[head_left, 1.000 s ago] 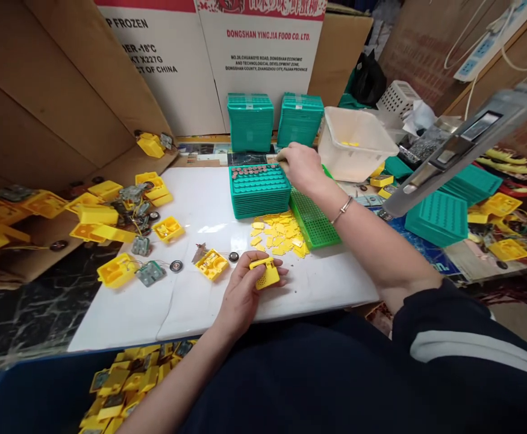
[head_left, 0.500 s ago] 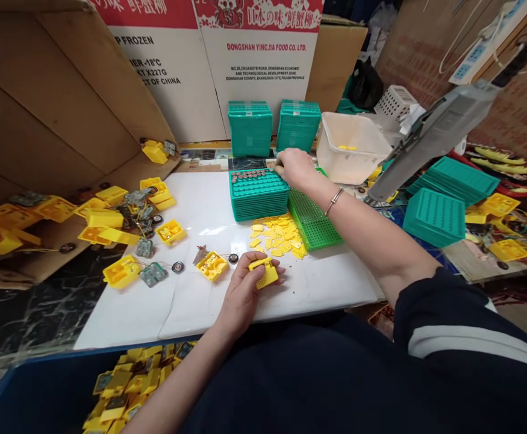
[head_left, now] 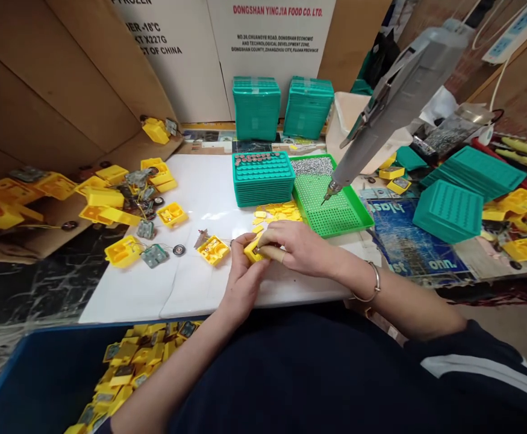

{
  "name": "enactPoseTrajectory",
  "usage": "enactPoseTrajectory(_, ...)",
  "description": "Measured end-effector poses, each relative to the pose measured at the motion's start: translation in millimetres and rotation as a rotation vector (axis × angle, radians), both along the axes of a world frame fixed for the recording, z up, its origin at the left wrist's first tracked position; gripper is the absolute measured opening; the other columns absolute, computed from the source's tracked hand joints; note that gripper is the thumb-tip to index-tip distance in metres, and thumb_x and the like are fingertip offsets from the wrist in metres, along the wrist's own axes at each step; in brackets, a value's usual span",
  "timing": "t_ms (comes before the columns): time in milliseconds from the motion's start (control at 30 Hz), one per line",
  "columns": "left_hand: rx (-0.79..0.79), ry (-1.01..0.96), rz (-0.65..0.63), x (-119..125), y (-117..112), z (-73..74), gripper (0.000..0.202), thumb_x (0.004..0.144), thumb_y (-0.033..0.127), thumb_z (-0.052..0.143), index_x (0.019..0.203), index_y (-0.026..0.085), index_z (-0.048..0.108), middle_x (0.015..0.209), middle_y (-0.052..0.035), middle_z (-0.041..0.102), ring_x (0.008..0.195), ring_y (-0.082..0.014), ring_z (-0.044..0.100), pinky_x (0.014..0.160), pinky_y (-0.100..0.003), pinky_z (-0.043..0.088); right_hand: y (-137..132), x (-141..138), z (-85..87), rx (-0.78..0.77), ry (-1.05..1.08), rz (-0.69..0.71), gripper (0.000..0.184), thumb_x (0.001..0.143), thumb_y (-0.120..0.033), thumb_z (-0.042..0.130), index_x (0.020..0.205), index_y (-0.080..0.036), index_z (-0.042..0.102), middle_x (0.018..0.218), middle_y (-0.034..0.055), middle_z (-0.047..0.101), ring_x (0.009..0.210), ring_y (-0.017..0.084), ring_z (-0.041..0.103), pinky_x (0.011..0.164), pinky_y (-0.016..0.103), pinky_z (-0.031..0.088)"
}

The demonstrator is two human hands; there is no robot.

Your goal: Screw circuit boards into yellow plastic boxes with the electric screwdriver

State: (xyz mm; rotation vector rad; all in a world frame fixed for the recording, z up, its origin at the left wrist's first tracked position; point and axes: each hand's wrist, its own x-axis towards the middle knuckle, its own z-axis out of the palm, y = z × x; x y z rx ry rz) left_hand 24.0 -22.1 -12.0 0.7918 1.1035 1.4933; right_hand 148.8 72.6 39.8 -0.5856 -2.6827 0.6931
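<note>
My left hand is closed around a small yellow plastic case just above the white work surface. The fingers of my right hand are pinched together against the top of that case; whatever they hold is hidden. Behind my hands lies a pile of flat yellow plastic pieces. A stack of teal trays stands beyond it, with small copper-coloured round parts in its top rows. An open yellow case with parts inside sits left of my left hand.
An electric screwdriver hangs over a green perforated tray holding many small silvery screws. Yellow cases with wired circuit boards lie at left. A blue bin of yellow cases is below. Teal trays stand at right.
My right hand has come back from the far edge of the teal stack and green tray to the yellow case in my left hand. The view has tilted down slightly.
</note>
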Motion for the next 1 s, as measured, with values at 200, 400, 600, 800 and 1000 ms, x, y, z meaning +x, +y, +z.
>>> enactPoseTrajectory(200, 0.045, 0.253, 0.078, -0.1, -4.0, 6.4, 0.032, 0.080, 0.013, 0.060, 0.110, 0.023, 0.051, 0.103, -0.0013, 0.052, 0.096, -0.0185, 0.050, 0.088, -0.027, 0.038, -10.1, -7.7, -2.8, 0.120, -0.074, -0.138, 0.015, 0.089, -0.021, 0.050, 0.078, -0.015, 0.059, 0.081, 0.0081, 0.061, 0.078, 0.018, 0.051, 0.076, 0.032, 0.040)
enactPoseTrajectory(400, -0.060, 0.193, -0.087, -7.0, -10.6, 9.3, 0.032, 0.079, 0.018, 0.064, 0.109, 0.023, 0.054, 0.097, -0.0005, 0.058, 0.088, -0.0183, 0.055, 0.084, -0.029, 0.044, 1.3, -1.9, -9.6, -0.315, 0.030, -0.267, 0.028, 0.076, -0.034, 0.072, 0.079, -0.019, 0.048, 0.071, -0.0030, 0.054, 0.064, 0.010, 0.046, 0.061, 0.024, 0.035)
enactPoseTrajectory(600, -0.155, -0.053, -0.115, -21.8, -16.8, 6.9, 0.025, 0.084, 0.029, 0.063, 0.108, 0.022, 0.059, 0.109, -0.0047, 0.065, 0.103, -0.0231, 0.062, 0.091, -0.039, 0.049, 32.6, -9.4, -8.4, -0.470, -0.013, -0.055, 0.024, 0.088, -0.035, 0.059, 0.074, -0.016, 0.058, 0.071, -0.0010, 0.059, 0.067, 0.010, 0.051, 0.063, 0.023, 0.037)
enactPoseTrajectory(800, -0.190, -0.242, -0.097, -27.1, -16.4, 13.1, 0.023, 0.084, 0.022, 0.062, 0.105, 0.018, 0.056, 0.098, -0.0064, 0.070, 0.096, -0.0230, 0.069, 0.083, -0.038, 0.054, 49.7, -43.1, -8.0, 0.222, -0.408, 0.025, 0.020, 0.088, -0.013, 0.048, 0.090, -0.015, 0.068, 0.094, 0.0089, 0.065, 0.078, 0.015, 0.052, 0.062, 0.027, 0.027)
enactPoseTrajectory(1000, -0.231, -0.339, -0.112, -29.2, -10.5, 14.4, 0.022, 0.083, 0.016, 0.059, 0.104, 0.016, 0.054, 0.095, -0.0084, 0.071, 0.094, -0.0241, 0.070, 0.084, -0.039, 0.054, 54.1, -45.8, -21.9, 0.201, -0.379, 0.051, 0.023, 0.092, -0.020, 0.046, 0.093, -0.016, 0.068, 0.094, 0.0081, 0.063, 0.077, 0.015, 0.049, 0.062, 0.027, 0.027)
